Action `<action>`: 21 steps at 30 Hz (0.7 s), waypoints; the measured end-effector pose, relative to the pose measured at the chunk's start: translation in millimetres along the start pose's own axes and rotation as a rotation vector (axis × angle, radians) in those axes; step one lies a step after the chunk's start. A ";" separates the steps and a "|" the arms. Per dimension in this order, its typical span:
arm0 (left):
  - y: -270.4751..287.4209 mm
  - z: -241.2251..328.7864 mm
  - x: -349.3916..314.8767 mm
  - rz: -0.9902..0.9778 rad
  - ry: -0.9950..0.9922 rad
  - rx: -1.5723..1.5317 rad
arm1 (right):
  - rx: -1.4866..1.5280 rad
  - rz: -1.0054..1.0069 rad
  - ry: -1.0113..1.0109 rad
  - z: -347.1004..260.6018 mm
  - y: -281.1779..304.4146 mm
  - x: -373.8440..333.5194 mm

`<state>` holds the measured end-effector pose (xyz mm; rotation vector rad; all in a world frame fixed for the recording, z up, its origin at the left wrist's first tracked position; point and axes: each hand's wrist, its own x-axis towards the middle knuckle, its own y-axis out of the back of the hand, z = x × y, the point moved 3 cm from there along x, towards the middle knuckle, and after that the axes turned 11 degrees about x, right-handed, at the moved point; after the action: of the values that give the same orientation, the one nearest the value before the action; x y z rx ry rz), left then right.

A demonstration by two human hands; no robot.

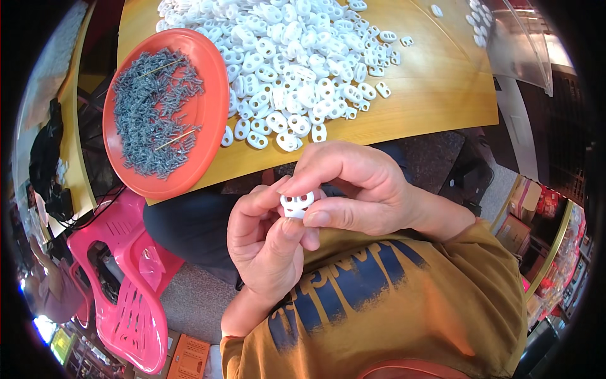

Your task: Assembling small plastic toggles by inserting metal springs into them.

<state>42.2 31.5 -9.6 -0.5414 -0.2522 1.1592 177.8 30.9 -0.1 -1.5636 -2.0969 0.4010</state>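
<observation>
Between both hands, just off the table's near edge, is a small white plastic two-hole cord lock [297, 203]. My left hand [265, 237] pinches it from the left with thumb and fingers. From the right, my right hand [353, 189] closes on the same piece, thumb at its lower side and fingers over the top. A heap of similar white two-hole pieces [297, 69] spreads over the table beyond my hands. To the left, a round red-orange plate [213, 101] holds many small grey metal springs [148, 114] and two thin wooden sticks.
The yellow wooden table [435, 95] ends just beyond my hands, and the plate overhangs its edge. A pink plastic chair [129, 303] stands at lower left. Shelves with boxes [524, 202] are at right. A clear plastic bin [521, 44] sits at the table's far right.
</observation>
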 end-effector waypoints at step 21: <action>-12.5 4.9 -2.8 0.019 -0.150 0.043 | 0.015 -0.045 0.182 8.1 -13.9 0.9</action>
<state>48.9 26.6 1.4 -0.4210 -0.3506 1.2227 162.0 28.1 0.4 -1.4826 -1.9815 0.2483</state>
